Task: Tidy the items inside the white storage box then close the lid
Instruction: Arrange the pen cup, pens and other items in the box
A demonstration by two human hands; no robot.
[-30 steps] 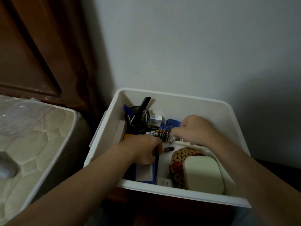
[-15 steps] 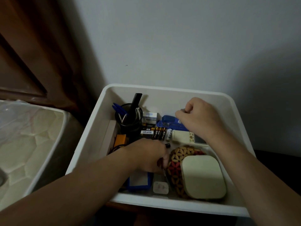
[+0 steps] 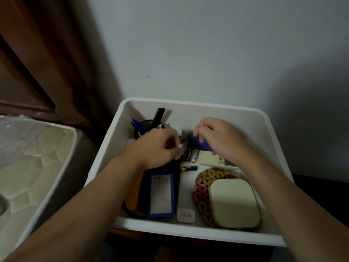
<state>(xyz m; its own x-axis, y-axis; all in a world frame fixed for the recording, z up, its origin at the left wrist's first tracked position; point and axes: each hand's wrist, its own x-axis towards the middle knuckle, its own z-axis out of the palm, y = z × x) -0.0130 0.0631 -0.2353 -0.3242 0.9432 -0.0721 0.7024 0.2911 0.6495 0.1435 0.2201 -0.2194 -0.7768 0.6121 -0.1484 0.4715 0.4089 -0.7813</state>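
Observation:
The white storage box [image 3: 188, 103] stands open against the wall. My left hand [image 3: 156, 148] is blurred over its back left, fingertips pinching a small pale thing by the row of batteries [image 3: 189, 156]. My right hand [image 3: 219, 137] curls over a blue stapler [image 3: 200, 143] at the back middle. A black pen cup [image 3: 138, 130] with blue pens and a comb stands in the back left corner. Also inside lie a loose battery [image 3: 188, 168], a white remote [image 3: 209, 158], a woven coaster [image 3: 203, 180] under a cream square case [image 3: 234, 203], and a blue card holder [image 3: 161, 193].
A small white plug [image 3: 186, 215] lies at the front wall of the box, and an orange item [image 3: 134, 191] beside the card holder. A plastic-wrapped mattress [image 3: 34, 163] is on the left, brown wooden panelling [image 3: 37, 53] behind it, and a grey wall [image 3: 207, 53] behind the box.
My left hand has moved from the box's front middle up to the row of batteries, uncovering the card holder. My right hand has come down onto the blue stapler. The camera has moved closer.

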